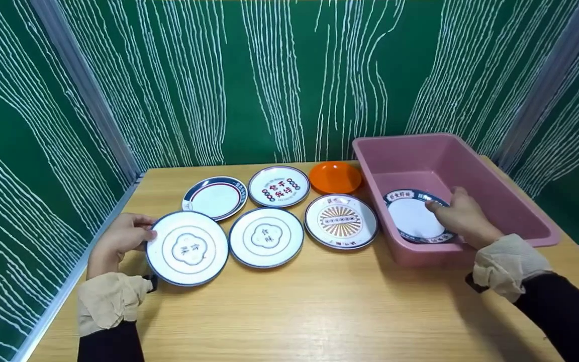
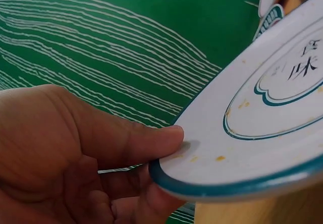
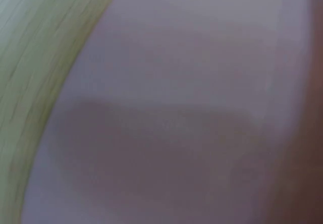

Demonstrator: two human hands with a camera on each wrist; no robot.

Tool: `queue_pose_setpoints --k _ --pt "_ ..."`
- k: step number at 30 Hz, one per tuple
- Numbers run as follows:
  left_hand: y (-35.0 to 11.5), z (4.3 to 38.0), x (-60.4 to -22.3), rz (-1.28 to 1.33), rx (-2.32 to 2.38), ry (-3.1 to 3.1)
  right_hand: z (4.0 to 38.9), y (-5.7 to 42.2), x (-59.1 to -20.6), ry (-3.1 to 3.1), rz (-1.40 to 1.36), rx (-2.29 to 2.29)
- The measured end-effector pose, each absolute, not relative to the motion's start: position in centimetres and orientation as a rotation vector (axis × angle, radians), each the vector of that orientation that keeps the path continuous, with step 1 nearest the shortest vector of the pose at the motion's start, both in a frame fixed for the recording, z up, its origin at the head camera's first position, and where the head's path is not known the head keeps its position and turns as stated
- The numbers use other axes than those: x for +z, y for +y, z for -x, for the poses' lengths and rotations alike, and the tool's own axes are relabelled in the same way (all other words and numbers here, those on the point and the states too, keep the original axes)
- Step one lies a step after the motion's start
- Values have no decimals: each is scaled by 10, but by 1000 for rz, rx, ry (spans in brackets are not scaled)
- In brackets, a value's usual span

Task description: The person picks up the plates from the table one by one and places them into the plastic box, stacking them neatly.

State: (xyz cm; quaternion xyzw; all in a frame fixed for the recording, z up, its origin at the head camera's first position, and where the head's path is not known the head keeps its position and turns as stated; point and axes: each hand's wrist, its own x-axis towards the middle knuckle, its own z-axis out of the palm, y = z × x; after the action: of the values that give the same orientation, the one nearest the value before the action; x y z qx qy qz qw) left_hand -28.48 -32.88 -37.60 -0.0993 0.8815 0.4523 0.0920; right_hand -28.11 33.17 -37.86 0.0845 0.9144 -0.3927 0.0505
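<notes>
At the left, my left hand (image 1: 121,240) pinches the edge of a white plate (image 1: 187,249) with a blue rim and a flower-shaped outline. The left wrist view shows the thumb (image 2: 151,141) on top of that plate, fingers below, and yellowish specks on its surface. My right hand (image 1: 463,216) reaches into the pink basin (image 1: 503,193) and grips the right side of a white plate (image 1: 415,218) with a dark patterned rim. That plate lies tilted near the basin's front left. In the right wrist view the basin wall (image 3: 176,67) hides the plate.
Between hand and basin lie a matching flower plate (image 1: 267,237), a sunburst plate (image 1: 341,236), a dark-rimmed plate (image 1: 214,198), a plate with red characters (image 1: 279,186) and an orange dish (image 1: 335,177). Green panels (image 1: 319,75) with white lines stand behind the wooden table (image 1: 289,311).
</notes>
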Motion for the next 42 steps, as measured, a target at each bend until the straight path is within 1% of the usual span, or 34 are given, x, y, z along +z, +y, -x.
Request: queue_pose_setpoints --k 11,19,25,31,42 --pt "-319 267 -346 183 1455 2698 282 328 -376 3007 -162 -978" --pt "-309 259 -331 268 1584 2775 279 315 -367 3112 -60 -913" --pt "-292 259 -324 365 1767 2773 276 296 -359 3204 65 -926" --pt "-273 261 -319 370 1931 2734 270 273 -351 3284 203 -980" --pt "-247 264 -318 411 2237 2540 264 221 -335 3251 204 -1066"
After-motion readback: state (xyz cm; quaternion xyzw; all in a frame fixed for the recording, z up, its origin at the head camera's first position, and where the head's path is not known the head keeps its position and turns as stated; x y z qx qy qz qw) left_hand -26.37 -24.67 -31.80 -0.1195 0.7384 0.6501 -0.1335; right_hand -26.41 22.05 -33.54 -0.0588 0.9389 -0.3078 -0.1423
